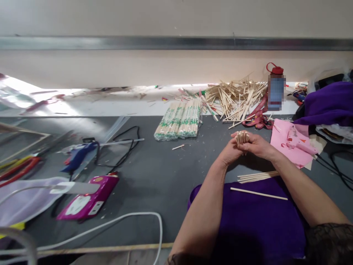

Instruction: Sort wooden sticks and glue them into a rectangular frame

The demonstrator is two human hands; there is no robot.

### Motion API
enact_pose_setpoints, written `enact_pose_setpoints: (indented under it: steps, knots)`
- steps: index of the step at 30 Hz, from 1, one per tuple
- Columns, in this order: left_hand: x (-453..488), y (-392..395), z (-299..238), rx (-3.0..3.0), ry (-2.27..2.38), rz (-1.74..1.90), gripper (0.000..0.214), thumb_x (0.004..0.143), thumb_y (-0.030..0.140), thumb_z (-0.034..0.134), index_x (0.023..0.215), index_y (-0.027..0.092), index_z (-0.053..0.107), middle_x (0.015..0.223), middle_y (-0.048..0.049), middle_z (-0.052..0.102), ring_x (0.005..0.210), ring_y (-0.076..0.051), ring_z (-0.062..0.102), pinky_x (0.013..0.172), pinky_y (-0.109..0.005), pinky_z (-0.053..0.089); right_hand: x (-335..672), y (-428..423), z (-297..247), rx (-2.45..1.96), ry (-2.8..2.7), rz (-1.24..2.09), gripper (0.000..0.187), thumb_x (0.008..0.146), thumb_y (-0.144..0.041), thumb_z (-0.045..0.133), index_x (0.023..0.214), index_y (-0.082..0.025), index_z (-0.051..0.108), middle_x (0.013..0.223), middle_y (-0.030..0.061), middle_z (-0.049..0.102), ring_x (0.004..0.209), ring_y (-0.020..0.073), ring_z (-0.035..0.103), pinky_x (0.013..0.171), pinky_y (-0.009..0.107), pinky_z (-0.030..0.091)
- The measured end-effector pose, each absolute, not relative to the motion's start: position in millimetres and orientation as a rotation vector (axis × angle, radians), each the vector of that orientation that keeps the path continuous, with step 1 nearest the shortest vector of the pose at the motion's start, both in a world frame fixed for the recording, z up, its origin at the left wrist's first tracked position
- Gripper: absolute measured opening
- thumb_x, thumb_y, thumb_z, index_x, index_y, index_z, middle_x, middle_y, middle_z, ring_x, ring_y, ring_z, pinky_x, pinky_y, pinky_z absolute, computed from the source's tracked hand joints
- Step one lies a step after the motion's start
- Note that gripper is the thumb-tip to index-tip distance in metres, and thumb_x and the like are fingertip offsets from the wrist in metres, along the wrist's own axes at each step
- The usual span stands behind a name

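Observation:
My left hand (232, 150) and my right hand (257, 145) come together around one bundle of thin wooden sticks (242, 137), which look like chopsticks. The stick ends point up toward me, and the fingers of both hands are closed about them. Just below my hands, several loose sticks (256, 177) lie side by side at the edge of a folded purple cloth (261, 217). One single stick (259, 193) rests on the cloth itself. My forearms pass on either side of these sticks.
Clear-wrapped packs of chopsticks (179, 119) lie left of a loose stick heap (237, 95). A red-capped bottle (276, 90) stands beside it. Pink cloth (289, 141) is at right. A magenta power box (89, 197), blue glue gun (81, 156) and white cable (118, 220) lie left.

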State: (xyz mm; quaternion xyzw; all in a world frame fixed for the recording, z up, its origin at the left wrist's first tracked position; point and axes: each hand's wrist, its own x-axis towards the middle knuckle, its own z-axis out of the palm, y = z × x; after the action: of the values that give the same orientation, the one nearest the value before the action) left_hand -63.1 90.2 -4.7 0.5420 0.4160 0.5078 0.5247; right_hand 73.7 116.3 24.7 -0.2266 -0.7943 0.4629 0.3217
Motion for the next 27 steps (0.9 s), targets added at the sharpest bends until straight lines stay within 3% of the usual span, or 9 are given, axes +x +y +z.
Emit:
enact_pose_setpoints:
  steps: [4,9,14,16,19,21,24,27]
  knots:
    - [-60.8,89.7,-11.2,1.254,1.033,1.214,0.021,0.056,0.015,0.065,0.077,0.016,0.068,0.071,-0.0013,0.063,0.066,-0.013,0.052,0.063,-0.024,0.045,74.6,121.1,15.0,-0.571,-2.025,1.377,0.027,0.083,-0.038,0.061,0.1,-0.021,0.072,0.123,0.006,0.058,0.108,0.0204,0.056,0.098,0.036,0.04]
    - [-58.5,89.2,-14.6,1.222,1.061,1.156,0.012,0.054,0.011,0.062,0.065,0.016,0.062,0.061,0.0014,0.055,0.058,-0.01,0.046,0.056,-0.021,0.04,77.6,123.0,11.8,-0.618,-1.977,1.465,0.03,0.082,-0.042,0.062,0.097,-0.019,0.073,0.111,0.0064,0.063,0.106,0.0205,0.057,0.099,0.037,0.039]
    - [-59.6,87.7,-5.3,1.405,1.028,1.166,0.013,0.057,0.01,0.062,0.068,0.016,0.065,0.071,-0.0012,0.061,0.07,-0.015,0.053,0.067,-0.026,0.044,79.3,119.5,20.2,-0.644,-1.909,1.485,0.042,0.073,-0.04,0.071,0.111,-0.022,0.067,0.111,0.0051,0.064,0.102,0.02,0.059,0.093,0.036,0.043]
    - [-59.1,87.1,-1.5,1.425,1.044,1.16,0.018,0.057,0.007,0.061,0.072,0.016,0.065,0.072,-0.0013,0.062,0.073,-0.017,0.054,0.069,-0.026,0.045,76.9,118.9,22.8,-0.624,-1.867,1.471,0.04,0.071,-0.041,0.073,0.106,-0.022,0.068,0.11,0.0051,0.064,0.098,0.0192,0.06,0.088,0.034,0.044]
    - [-56.8,86.6,1.4,1.372,1.083,1.164,0.023,0.055,0.005,0.06,0.075,0.017,0.063,0.072,-0.0005,0.061,0.068,-0.015,0.053,0.065,-0.024,0.045,71.6,119.3,23.6,-0.626,-1.869,1.468,0.029,0.078,-0.045,0.064,0.089,-0.018,0.069,0.098,0.0051,0.065,0.089,0.0182,0.06,0.082,0.033,0.045]
    - [-55.7,86.8,1.4,1.376,1.098,1.193,0.027,0.055,0.005,0.061,0.079,0.016,0.064,0.078,-0.0013,0.063,0.072,-0.015,0.055,0.07,-0.025,0.046,69.0,119.9,23.2,-0.633,-1.924,1.439,0.029,0.082,-0.045,0.059,0.088,-0.018,0.068,0.089,0.004,0.065,0.087,0.018,0.059,0.082,0.033,0.044]
    - [-55.9,88.2,-1.1,1.401,1.143,1.235,0.033,0.056,0.008,0.066,0.088,0.017,0.065,0.086,-0.0029,0.065,0.083,-0.018,0.058,0.079,-0.027,0.046,67.5,120.7,22.0,-0.626,-1.989,1.362,0.027,0.084,-0.043,0.057,0.09,-0.018,0.067,0.091,0.0038,0.064,0.087,0.0178,0.058,0.084,0.032,0.042]
    - [-57.6,90.0,-4.3,1.402,1.259,1.2,0.029,0.058,0.012,0.069,0.086,0.015,0.066,0.079,-0.0032,0.065,0.082,-0.02,0.059,0.078,-0.029,0.046,66.6,121.3,20.5,-0.663,-2.017,1.302,0.026,0.084,-0.042,0.057,0.091,-0.018,0.066,0.098,0.0049,0.063,0.087,0.0174,0.057,0.084,0.032,0.042]
